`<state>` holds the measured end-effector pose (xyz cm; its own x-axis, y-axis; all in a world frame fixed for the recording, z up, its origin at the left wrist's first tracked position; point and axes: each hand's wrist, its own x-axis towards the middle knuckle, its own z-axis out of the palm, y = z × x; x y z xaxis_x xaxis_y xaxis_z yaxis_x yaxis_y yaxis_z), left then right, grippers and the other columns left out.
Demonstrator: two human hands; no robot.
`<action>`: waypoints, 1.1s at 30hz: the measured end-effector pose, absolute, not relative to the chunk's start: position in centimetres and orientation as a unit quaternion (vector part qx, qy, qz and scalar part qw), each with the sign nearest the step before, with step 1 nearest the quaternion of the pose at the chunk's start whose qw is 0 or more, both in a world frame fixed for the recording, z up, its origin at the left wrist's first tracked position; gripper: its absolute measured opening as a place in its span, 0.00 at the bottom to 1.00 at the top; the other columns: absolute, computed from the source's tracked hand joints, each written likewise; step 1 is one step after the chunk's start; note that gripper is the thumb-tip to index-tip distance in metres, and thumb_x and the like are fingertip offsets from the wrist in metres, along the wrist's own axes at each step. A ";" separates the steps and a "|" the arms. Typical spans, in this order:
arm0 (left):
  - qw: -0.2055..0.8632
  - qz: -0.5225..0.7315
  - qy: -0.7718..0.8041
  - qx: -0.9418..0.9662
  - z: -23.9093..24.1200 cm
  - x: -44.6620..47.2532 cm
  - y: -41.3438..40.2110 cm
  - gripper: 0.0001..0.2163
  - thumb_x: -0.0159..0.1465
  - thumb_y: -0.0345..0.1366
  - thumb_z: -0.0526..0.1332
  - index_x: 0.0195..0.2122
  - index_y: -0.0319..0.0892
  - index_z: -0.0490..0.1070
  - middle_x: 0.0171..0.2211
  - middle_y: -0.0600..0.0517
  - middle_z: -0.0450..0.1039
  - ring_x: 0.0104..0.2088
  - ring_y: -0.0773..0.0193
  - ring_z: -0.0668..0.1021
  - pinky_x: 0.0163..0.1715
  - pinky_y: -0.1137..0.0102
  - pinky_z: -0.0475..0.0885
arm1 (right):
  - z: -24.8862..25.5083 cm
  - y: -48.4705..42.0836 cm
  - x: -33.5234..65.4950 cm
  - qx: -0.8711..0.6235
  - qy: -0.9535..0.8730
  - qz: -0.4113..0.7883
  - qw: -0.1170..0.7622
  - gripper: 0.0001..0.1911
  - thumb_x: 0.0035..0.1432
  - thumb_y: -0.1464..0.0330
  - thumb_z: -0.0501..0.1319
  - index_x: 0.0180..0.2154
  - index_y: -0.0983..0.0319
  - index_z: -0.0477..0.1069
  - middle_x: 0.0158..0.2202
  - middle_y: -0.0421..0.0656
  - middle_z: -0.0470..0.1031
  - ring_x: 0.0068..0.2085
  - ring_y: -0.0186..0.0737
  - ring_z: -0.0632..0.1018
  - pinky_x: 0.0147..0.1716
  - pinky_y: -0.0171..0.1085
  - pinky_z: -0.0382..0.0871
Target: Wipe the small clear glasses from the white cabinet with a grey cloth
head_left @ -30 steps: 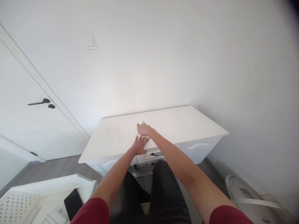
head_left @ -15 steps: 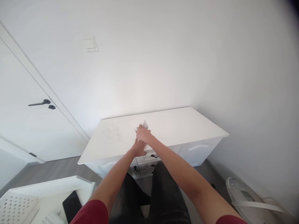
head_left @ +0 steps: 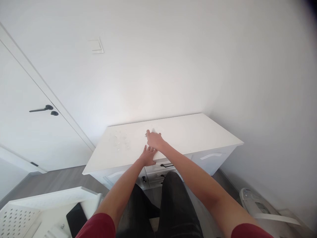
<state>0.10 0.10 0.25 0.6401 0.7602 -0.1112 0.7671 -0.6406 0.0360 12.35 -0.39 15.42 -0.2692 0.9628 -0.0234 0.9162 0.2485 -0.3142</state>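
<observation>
While my right hand is clutching some pale crumpled thing (tissue or cloth, can't tell from my end) against the white cabinet top, my left hand is bracing by the front edge, fingers spread, right below it. Can't tell if they're touching. Shiny clear spots are sitting off to the left, black drawer handles are showing below, and a black door handle is sticking out farther left.
</observation>
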 end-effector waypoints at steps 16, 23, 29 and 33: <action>0.027 -0.057 0.430 0.901 0.0 0.1 0.3 0.51 0.55 0.50 0.65 0.74 0.46 0.37 0.72 0.38 0.48 0.72 0.37 0.49 0.68 0.40 0.37 | 15.7 1.2 13.9 -0.575 -0.777 0.220 0.132 0.14 0.70 0.64 0.50 0.52 0.60 0.65 0.47 0.53 0.76 0.46 0.53 0.79 0.41 0.44 0.70; 0.039 -0.053 0.426 0.902 -0.3 0.1 0.3 0.53 0.55 0.51 0.66 0.74 0.49 0.33 0.75 0.42 0.39 0.72 0.35 0.44 0.67 0.38 0.36 | 17.6 1.0 17.2 -0.612 -0.729 0.138 0.273 0.20 0.74 0.64 0.39 0.58 0.60 0.59 0.45 0.51 0.77 0.45 0.49 0.78 0.39 0.41 0.69; 0.036 -0.055 0.429 0.901 -0.2 0.1 0.3 0.53 0.55 0.51 0.66 0.74 0.48 0.33 0.74 0.40 0.44 0.73 0.36 0.44 0.67 0.39 0.36 | 17.0 0.1 15.9 -0.516 -0.840 0.137 0.103 0.15 0.71 0.63 0.49 0.47 0.60 0.72 0.46 0.51 0.79 0.44 0.48 0.79 0.39 0.38 0.67; 0.046 -0.045 0.426 0.902 -0.3 0.1 0.2 0.53 0.55 0.51 0.66 0.74 0.49 0.34 0.74 0.40 0.43 0.73 0.36 0.43 0.67 0.39 0.35 | 16.4 1.2 16.4 -0.540 -0.815 0.190 0.088 0.19 0.72 0.61 0.47 0.45 0.61 0.73 0.45 0.50 0.80 0.41 0.44 0.79 0.35 0.35 0.66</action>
